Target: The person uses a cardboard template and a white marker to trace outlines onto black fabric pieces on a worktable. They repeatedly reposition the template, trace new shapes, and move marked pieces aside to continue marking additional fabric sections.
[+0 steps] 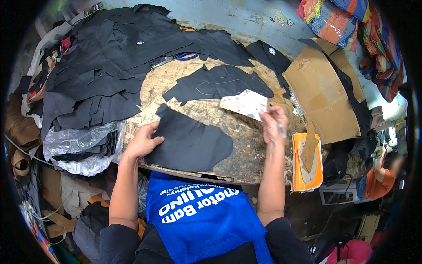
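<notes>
Starting at the left, a heap of black offcuts [101,66] spills over the bench edge, with more scraps bagged in clear plastic [79,149] below it. The left hand [143,141] lies flat, fingers spread, pressing down the near-left edge of a black leather piece [191,143] that rests on the round wooden board [246,149] just in front of the person. It looks thin, limp and light (likely to slide or curl if let go), so holding it flat with a palm at the edge seems the sound way to keep it still. Behind it lies another black piece [220,83] with a chalk outline. Further right, the right hand [272,125] is closed around a pen [281,129] and pinches a pale card pattern [245,104], which looks stiffer. Past that, a folded cardboard sheet [323,94] and an orange folder [306,163] sit at the board's edge. The board is scarred and stained; the room is crowded, with bright cloth [351,22] bundled at the far right.
</notes>
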The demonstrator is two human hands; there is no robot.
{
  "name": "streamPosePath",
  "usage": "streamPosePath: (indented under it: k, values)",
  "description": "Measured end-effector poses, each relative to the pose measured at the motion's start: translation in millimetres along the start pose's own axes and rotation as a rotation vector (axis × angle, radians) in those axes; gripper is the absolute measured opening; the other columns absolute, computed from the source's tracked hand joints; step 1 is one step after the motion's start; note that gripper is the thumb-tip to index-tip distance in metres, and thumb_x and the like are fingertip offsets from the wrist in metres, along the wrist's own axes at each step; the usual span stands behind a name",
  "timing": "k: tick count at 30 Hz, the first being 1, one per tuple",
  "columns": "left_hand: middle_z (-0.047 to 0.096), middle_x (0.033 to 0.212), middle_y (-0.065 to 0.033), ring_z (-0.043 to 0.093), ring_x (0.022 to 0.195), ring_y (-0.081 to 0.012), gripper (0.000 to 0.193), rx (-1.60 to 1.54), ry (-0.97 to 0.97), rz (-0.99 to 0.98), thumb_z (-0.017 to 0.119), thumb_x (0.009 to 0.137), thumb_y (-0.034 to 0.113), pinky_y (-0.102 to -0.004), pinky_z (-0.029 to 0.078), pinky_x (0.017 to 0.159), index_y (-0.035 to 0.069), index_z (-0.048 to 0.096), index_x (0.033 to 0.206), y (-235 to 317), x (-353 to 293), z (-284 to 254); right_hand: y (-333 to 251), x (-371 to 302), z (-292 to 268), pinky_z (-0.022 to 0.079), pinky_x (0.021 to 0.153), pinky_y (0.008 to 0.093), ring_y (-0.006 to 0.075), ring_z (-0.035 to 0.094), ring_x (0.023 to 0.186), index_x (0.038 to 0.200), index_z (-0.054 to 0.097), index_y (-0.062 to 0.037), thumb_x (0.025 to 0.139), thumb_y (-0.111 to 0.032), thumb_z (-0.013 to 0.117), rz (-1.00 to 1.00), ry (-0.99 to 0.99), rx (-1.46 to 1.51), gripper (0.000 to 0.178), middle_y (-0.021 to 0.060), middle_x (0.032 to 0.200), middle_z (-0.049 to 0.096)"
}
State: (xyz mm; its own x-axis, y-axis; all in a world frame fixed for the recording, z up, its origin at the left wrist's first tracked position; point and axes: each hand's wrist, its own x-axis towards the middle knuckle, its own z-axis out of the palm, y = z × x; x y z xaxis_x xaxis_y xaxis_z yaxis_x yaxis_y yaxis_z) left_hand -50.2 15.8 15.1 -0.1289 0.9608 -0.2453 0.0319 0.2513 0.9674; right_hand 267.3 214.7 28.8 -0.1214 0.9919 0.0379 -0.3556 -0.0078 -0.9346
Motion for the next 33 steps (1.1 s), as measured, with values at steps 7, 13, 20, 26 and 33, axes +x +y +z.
streamPosePath:
  k: [7, 13, 20, 26, 33]
  values:
    - [0.049, 0.13, -0.0224, 0.052, 0.116, -0.0308, 0.073, 0.123, 0.088, 0.075, 0.066, 0.077, -0.002, -0.0347, 0.041, 0.098, -0.003, 0.03, 0.141, 9, 41, 45, -10, -36, 1, 0.052, 0.067, 0.0262, 0.0138, 0.061, 0.074, 0.088, 0.056, -0.0044, 0.068, 0.009, 0.071, 0.219, -0.395, -0.037, 0.028, 0.0077, 0.084, 0.062]
    - [0.063, 0.107, -0.0185, 0.063, 0.092, -0.023, 0.056, 0.397, 0.63, 0.234, 0.067, 0.076, 0.001, -0.0325, 0.051, 0.08, 0.001, 0.049, 0.129, 32, 2, 50, 24, -22, 41, 0.049, 0.067, 0.0232, 0.0119, 0.06, 0.076, 0.087, 0.056, -0.0013, 0.068, 0.008, 0.071, 0.219, -0.441, -0.192, 0.025, 0.0064, 0.081, 0.062]
    - [0.061, 0.115, -0.015, 0.054, 0.115, -0.0311, 0.03, 0.685, 0.31, 0.527, 0.069, 0.076, 0.008, -0.0467, 0.039, 0.099, 0.004, 0.065, 0.106, 15, -35, 96, 62, -8, 91, 0.047, 0.063, 0.0218, 0.0084, 0.057, 0.069, 0.082, 0.056, -0.0018, 0.071, 0.01, 0.068, -0.034, -0.561, -0.543, 0.02, 0.0029, 0.076, 0.061]
    - [0.049, 0.135, -0.008, 0.034, 0.134, -0.0266, 0.046, 0.947, 0.237, 0.261, 0.066, 0.081, 0.031, -0.0701, 0.009, 0.102, 0.009, 0.058, 0.121, 5, -25, 85, 53, -19, 77, 0.048, 0.069, 0.0349, 0.0247, 0.061, 0.078, 0.084, 0.063, -0.0034, 0.061, -0.004, 0.076, -0.287, -0.413, -0.846, 0.026, 0.0118, 0.081, 0.063]
    - [0.049, 0.136, -0.0087, 0.035, 0.134, -0.026, 0.047, 0.9, 0.212, 0.25, 0.066, 0.081, 0.028, -0.0658, 0.008, 0.104, 0.007, 0.058, 0.122, 5, -28, 78, 53, -19, 63, 0.048, 0.081, 0.0357, 0.0282, 0.059, 0.093, 0.085, 0.065, -0.0055, 0.059, -0.008, 0.08, -0.269, -0.458, -0.842, 0.03, 0.0126, 0.097, 0.062]
